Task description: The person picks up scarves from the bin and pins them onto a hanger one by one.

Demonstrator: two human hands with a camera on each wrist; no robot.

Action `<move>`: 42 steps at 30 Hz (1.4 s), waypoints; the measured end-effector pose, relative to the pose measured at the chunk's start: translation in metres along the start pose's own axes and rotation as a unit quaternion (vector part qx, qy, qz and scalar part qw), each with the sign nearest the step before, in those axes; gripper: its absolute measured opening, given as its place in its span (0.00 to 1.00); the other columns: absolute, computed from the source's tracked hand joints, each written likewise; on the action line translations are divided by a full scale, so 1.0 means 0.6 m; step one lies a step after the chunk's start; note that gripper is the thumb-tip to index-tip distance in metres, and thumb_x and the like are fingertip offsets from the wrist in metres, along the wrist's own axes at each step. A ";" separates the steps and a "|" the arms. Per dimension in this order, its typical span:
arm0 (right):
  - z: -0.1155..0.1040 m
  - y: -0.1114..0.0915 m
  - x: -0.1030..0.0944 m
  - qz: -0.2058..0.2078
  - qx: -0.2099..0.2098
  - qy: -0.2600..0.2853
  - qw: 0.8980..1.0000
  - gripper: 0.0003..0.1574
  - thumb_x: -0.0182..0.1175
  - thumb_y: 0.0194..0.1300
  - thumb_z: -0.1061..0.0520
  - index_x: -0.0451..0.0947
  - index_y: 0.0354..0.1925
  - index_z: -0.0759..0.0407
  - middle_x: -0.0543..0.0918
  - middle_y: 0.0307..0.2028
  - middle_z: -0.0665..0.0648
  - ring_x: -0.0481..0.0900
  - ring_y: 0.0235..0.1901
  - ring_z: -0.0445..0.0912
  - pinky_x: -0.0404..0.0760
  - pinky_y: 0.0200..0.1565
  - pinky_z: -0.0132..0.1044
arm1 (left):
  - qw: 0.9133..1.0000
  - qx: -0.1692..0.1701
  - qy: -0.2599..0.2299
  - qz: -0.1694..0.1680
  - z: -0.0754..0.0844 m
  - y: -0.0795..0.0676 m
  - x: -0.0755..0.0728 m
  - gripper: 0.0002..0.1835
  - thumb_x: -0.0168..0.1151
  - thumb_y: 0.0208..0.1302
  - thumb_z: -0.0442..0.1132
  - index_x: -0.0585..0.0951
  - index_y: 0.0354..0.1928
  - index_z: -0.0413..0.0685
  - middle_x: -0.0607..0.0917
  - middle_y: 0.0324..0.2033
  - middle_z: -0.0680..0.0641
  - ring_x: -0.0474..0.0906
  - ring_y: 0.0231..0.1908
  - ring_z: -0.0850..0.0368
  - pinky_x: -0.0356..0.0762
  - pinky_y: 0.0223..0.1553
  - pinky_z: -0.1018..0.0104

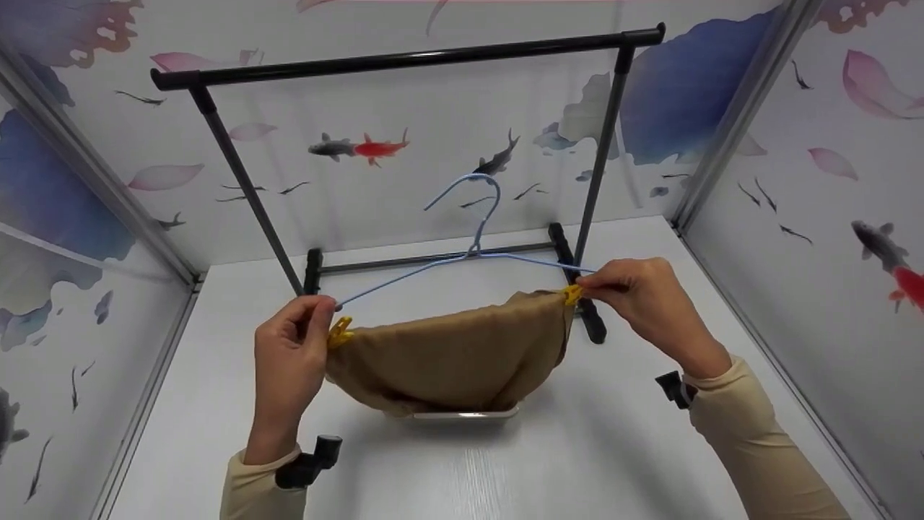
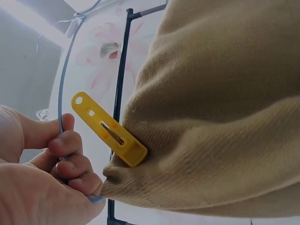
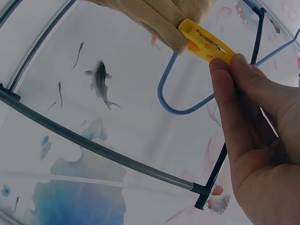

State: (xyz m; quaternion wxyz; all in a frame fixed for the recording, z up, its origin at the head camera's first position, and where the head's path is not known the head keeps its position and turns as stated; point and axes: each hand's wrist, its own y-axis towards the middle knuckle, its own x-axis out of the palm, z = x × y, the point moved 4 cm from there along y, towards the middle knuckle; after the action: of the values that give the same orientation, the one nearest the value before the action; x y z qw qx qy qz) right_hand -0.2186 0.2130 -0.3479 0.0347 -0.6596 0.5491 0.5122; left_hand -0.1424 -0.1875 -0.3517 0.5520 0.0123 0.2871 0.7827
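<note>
A light blue wire hanger [image 1: 426, 269] is held up with its hook toward the rack. Tan cloth [image 1: 455, 354] hangs along its lower side, with a yellow clothespin at each upper corner. My left hand [image 1: 289, 361] grips the hanger's left end, fingers curled round the wire in the left wrist view. Just beside those fingers, the left clothespin [image 2: 110, 131] bites the cloth and stands free of the hand. My right hand [image 1: 650, 310] pinches the right clothespin [image 3: 206, 41] between thumb and fingertips. That clothespin's jaws are on the cloth corner, near the hanger's bent end [image 3: 176, 111].
Behind the hanger stands a black clothes rack [image 1: 404, 61] with a top bar, two posts and feet. A white object with a shiny rim [image 1: 465, 415] shows under the cloth on the white table [image 1: 462, 469]. Printed panels enclose the back and sides.
</note>
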 end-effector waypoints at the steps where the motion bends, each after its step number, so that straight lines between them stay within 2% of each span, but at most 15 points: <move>1: 0.001 0.000 0.001 -0.002 -0.002 -0.001 1.000 0.15 0.73 0.53 0.73 0.91 0.39 0.62 0.91 0.35 0.54 0.89 0.35 0.46 0.78 0.39 0.16 | 1.000 -0.004 -0.001 -0.002 0.000 0.001 0.001 0.08 0.60 0.73 0.31 0.86 0.43 0.34 0.84 0.31 0.41 0.71 0.30 0.59 0.70 0.31 0.76; 5: 0.001 0.002 0.005 -0.009 -0.005 -0.002 1.000 0.15 0.73 0.53 0.74 0.91 0.39 0.62 0.91 0.36 0.55 0.90 0.35 0.46 0.78 0.39 0.16 | 1.000 -0.023 -0.017 -0.008 -0.004 0.004 0.002 0.08 0.59 0.74 0.31 0.85 0.43 0.33 0.83 0.32 0.40 0.70 0.30 0.59 0.69 0.30 0.76; 10: 0.000 0.005 0.007 -0.013 -0.006 0.003 1.000 0.16 0.72 0.54 0.74 0.91 0.41 0.62 0.91 0.37 0.55 0.89 0.35 0.46 0.80 0.39 0.19 | 0.999 -0.025 -0.019 -0.009 -0.005 0.008 0.003 0.09 0.58 0.75 0.31 0.84 0.43 0.31 0.83 0.32 0.39 0.68 0.28 0.60 0.66 0.28 0.76; 13: -0.002 0.005 0.008 -0.027 -0.001 -0.002 1.000 0.17 0.71 0.56 0.73 0.90 0.45 0.61 0.91 0.39 0.55 0.89 0.38 0.45 0.84 0.40 0.26 | 0.999 -0.029 -0.017 -0.016 -0.007 0.010 0.004 0.09 0.58 0.75 0.31 0.85 0.44 0.31 0.84 0.34 0.39 0.71 0.30 0.59 0.70 0.30 0.77; 17: -0.004 0.003 0.005 -0.053 0.011 -0.031 0.998 0.18 0.72 0.60 0.66 0.88 0.49 0.59 0.91 0.43 0.54 0.89 0.40 0.45 0.87 0.43 0.39 | 0.998 -0.054 -0.016 -0.028 -0.008 0.012 0.004 0.10 0.57 0.75 0.32 0.85 0.45 0.33 0.85 0.38 0.39 0.75 0.35 0.56 0.76 0.37 0.77; 19: -0.006 0.003 -0.003 -0.041 0.017 -0.049 0.998 0.13 0.73 0.61 0.61 0.88 0.46 0.57 0.90 0.40 0.51 0.88 0.39 0.44 0.87 0.43 0.42 | 0.997 -0.067 -0.015 -0.033 -0.007 0.014 0.002 0.10 0.57 0.76 0.33 0.85 0.46 0.34 0.86 0.39 0.40 0.76 0.37 0.55 0.77 0.40 0.77; 23: -0.007 0.010 -0.019 0.015 0.024 -0.064 0.998 0.08 0.72 0.65 0.53 0.86 0.41 0.54 0.88 0.36 0.48 0.85 0.38 0.43 0.83 0.43 0.44 | 0.996 -0.078 -0.020 -0.035 -0.005 0.016 -0.001 0.11 0.57 0.77 0.35 0.85 0.48 0.35 0.85 0.42 0.41 0.75 0.38 0.55 0.77 0.41 0.77; 26: 0.001 0.016 -0.014 0.014 0.037 -0.034 0.999 0.12 0.65 0.72 0.50 0.85 0.48 0.56 0.87 0.43 0.50 0.82 0.44 0.44 0.79 0.48 0.45 | 0.996 -0.082 -0.023 -0.033 -0.007 0.017 -0.002 0.11 0.57 0.77 0.35 0.85 0.48 0.35 0.84 0.40 0.42 0.73 0.36 0.56 0.74 0.37 0.76; 29: 0.012 0.019 0.005 -0.026 0.059 0.014 0.998 0.17 0.59 0.77 0.49 0.82 0.56 0.56 0.85 0.50 0.52 0.81 0.49 0.45 0.79 0.51 0.47 | 0.995 -0.091 -0.030 -0.032 -0.011 0.016 -0.001 0.11 0.57 0.77 0.35 0.85 0.48 0.35 0.84 0.39 0.42 0.72 0.35 0.56 0.73 0.36 0.76; 31: 0.020 0.020 0.018 -0.046 0.074 0.037 0.996 0.18 0.57 0.78 0.49 0.81 0.58 0.56 0.85 0.51 0.52 0.81 0.49 0.45 0.79 0.51 0.46 | 0.994 -0.098 -0.037 -0.033 -0.014 0.016 0.001 0.11 0.56 0.77 0.35 0.85 0.48 0.35 0.84 0.39 0.42 0.72 0.35 0.55 0.73 0.36 0.75; 35: 0.026 0.024 0.032 -0.037 0.087 0.064 0.993 0.14 0.57 0.78 0.51 0.83 0.53 0.56 0.85 0.45 0.51 0.79 0.41 0.44 0.79 0.44 0.36 | 0.992 -0.109 -0.043 -0.034 -0.023 0.020 0.006 0.12 0.56 0.77 0.36 0.85 0.49 0.36 0.83 0.39 0.44 0.71 0.36 0.55 0.74 0.37 0.75; 38: 0.025 0.029 0.036 -0.011 0.086 0.089 0.992 0.11 0.58 0.77 0.53 0.85 0.47 0.55 0.85 0.40 0.50 0.78 0.36 0.44 0.78 0.39 0.29 | 0.993 -0.109 -0.045 -0.027 -0.029 0.023 0.008 0.11 0.57 0.76 0.36 0.85 0.47 0.35 0.81 0.33 0.44 0.69 0.32 0.56 0.70 0.33 0.75; 42: 0.021 0.029 0.041 0.014 0.087 0.115 0.990 0.09 0.60 0.76 0.53 0.85 0.44 0.55 0.84 0.36 0.51 0.77 0.32 0.45 0.78 0.35 0.28 | 0.993 -0.107 -0.046 -0.021 -0.036 0.024 0.010 0.12 0.58 0.76 0.37 0.85 0.45 0.35 0.77 0.29 0.44 0.67 0.31 0.57 0.65 0.30 0.73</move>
State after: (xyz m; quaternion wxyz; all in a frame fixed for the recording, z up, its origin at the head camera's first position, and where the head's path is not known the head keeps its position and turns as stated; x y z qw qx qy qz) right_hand -0.2429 0.1969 -0.3628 0.0216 -0.7008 0.6007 0.3841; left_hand -0.1643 -0.1948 -0.3647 0.5789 -0.0172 0.1763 0.7959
